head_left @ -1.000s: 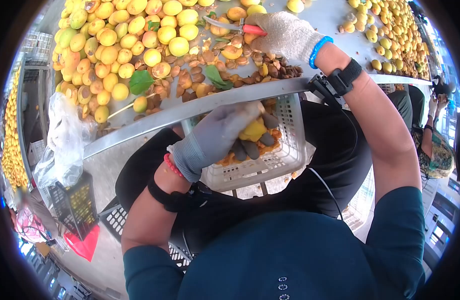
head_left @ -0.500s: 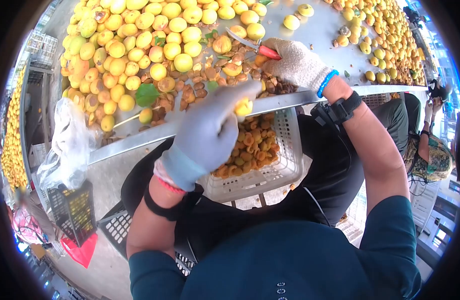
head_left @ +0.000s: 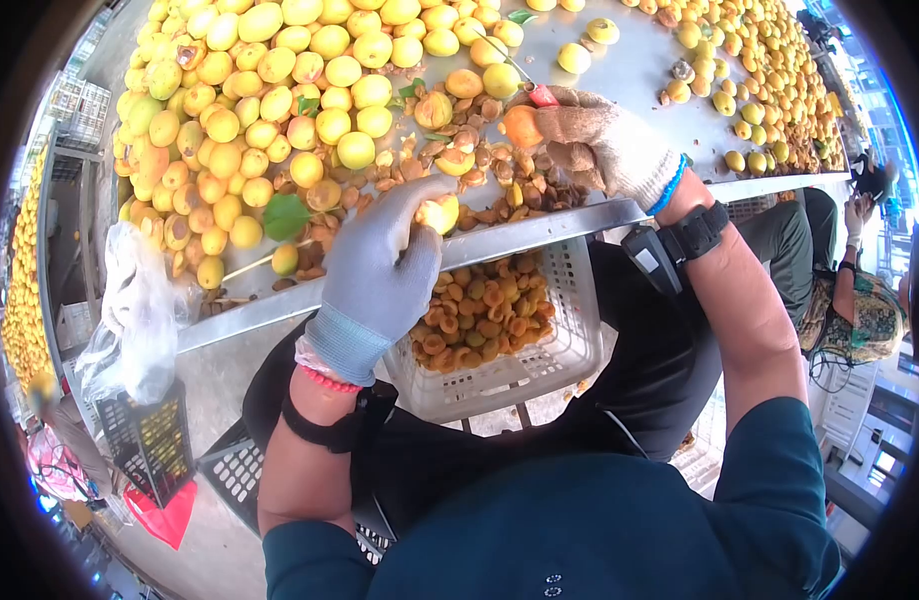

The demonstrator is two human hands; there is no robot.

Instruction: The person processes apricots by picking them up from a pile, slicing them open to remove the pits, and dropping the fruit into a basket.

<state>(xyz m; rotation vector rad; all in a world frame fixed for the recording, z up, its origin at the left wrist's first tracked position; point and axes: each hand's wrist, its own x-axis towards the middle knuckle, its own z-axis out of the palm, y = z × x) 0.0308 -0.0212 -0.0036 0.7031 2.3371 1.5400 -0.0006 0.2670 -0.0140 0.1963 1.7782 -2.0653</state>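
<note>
Head-worn view, forward and downward over hands (head_left: 380, 265).

Fruit-processing workshop, fruit-heaped metal table (head_left: 620, 70)

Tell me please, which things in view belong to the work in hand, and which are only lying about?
Likely in the work:
knife and orange fruit, in right hand
yellow piece, in left hand
fruit pile
white crate

Seemingly just lying about:
clear bag
leaf
red bag

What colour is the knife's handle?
The handle is red. It shows best in the head view, by the gloved right hand.
</note>
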